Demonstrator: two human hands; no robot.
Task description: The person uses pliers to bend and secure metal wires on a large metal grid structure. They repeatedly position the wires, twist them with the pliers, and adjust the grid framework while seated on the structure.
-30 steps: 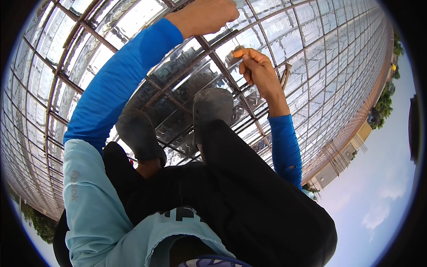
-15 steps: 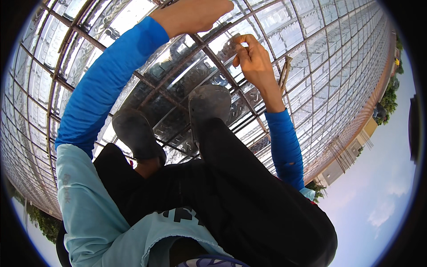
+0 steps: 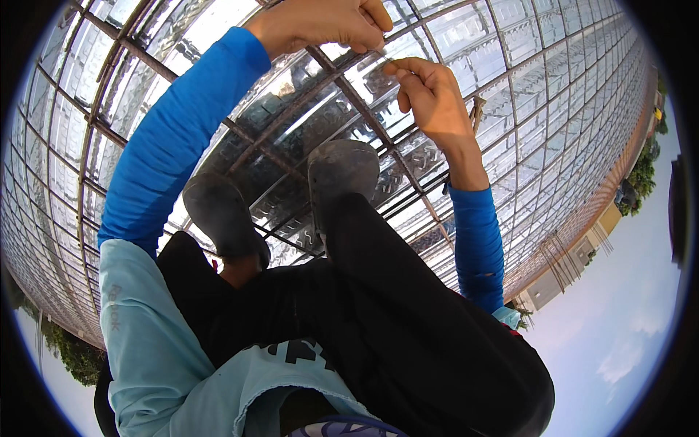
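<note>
My left hand [image 3: 328,25] is at the top of the view, over the rusty rebar grid [image 3: 357,102], its fingers curled and closed. Just right of and below it, my right hand [image 3: 433,102] pinches thumb against forefinger. A thin wire [image 3: 386,54] shows faintly between the fingertips of both hands, which are nearly touching. What lies under the left palm is hidden. Beside my right wrist a short rusty piece [image 3: 477,113] sticks up; whether it is fixed to the grid I cannot tell.
My dark shoes [image 3: 344,171] rest on the bars between my arms. Shiny, silvery ribbed panels [image 3: 561,87] lie beneath the grid. At the far right are a low building [image 3: 553,280] with upright rods, trees [image 3: 642,171] and the grid's outer edge.
My right hand has moved slightly up and right. The left hand has turned so its fingers show, pointing down toward the right fingertips. The view has shifted a little.
</note>
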